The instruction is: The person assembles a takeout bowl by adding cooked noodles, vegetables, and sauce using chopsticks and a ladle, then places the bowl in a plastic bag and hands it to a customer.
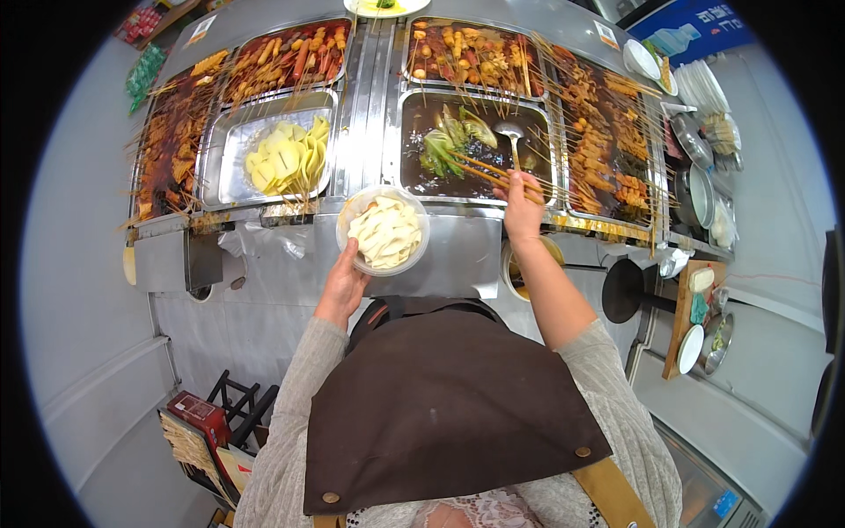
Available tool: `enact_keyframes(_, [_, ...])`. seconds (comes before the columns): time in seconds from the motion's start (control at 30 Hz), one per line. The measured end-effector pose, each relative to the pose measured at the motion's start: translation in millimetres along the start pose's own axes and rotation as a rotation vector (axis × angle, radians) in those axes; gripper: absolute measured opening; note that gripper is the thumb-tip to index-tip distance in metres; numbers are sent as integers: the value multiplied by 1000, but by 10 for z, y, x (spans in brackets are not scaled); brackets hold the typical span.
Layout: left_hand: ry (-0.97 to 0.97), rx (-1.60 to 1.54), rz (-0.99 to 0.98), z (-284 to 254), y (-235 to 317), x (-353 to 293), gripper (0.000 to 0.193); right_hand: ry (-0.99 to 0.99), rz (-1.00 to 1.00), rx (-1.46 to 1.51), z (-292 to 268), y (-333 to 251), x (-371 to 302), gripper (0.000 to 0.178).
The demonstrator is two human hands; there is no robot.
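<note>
My left hand (345,286) grips the side of a clear round plastic tub (349,214) filled with pale, noodle-like strips (385,232). In my right hand (523,209) is a pair of long wooden chopsticks (484,167), closed around by my fingers. Their tips reach green leafy lettuce (440,151) in a metal pan of dark broth (440,187); whether they pinch a leaf I cannot tell. A metal ladle (509,131) rests in that same pan, its handle running toward my right hand. Left of it, another metal pan (231,167) holds yellow slices (286,160), likely potato, on skewers.
Pans of skewered food (295,55) in reddish broth line the far side and both ends of the counter. Stacked white plates (701,88) and metal bowls (695,195) stand at the right. A wooden board (684,326) and a round black stool (622,290) sit lower right.
</note>
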State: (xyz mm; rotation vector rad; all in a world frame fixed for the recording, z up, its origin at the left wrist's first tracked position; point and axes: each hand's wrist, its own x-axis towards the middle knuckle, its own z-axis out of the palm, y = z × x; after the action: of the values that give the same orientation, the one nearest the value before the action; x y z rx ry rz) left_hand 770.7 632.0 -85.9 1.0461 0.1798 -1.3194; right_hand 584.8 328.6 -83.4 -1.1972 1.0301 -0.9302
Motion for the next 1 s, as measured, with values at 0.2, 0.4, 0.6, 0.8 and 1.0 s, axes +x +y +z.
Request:
enact_keyframes(0.2, [-18, -2, 2, -56, -28, 22, 65, 12, 134, -19, -54, -67, 85, 29])
enact_keyframes(0.4, [-3, -21, 17, -72, -45, 16, 72, 68, 49, 5, -261, -449, 98, 28])
enact_keyframes(0.6, [-14, -62, 4, -31, 13, -2, 81, 226, 184, 168, -11, 21, 448, 25])
enact_keyframes(0.8, [-11, -99, -15, 7, 48, 3, 91, 183, 209, 131, -35, 200, 470, 24])
enact_keyframes(1.0, [18, -169, -66, -28, 58, 28, 90, 55, 6, -71, -341, -377, 267, 30])
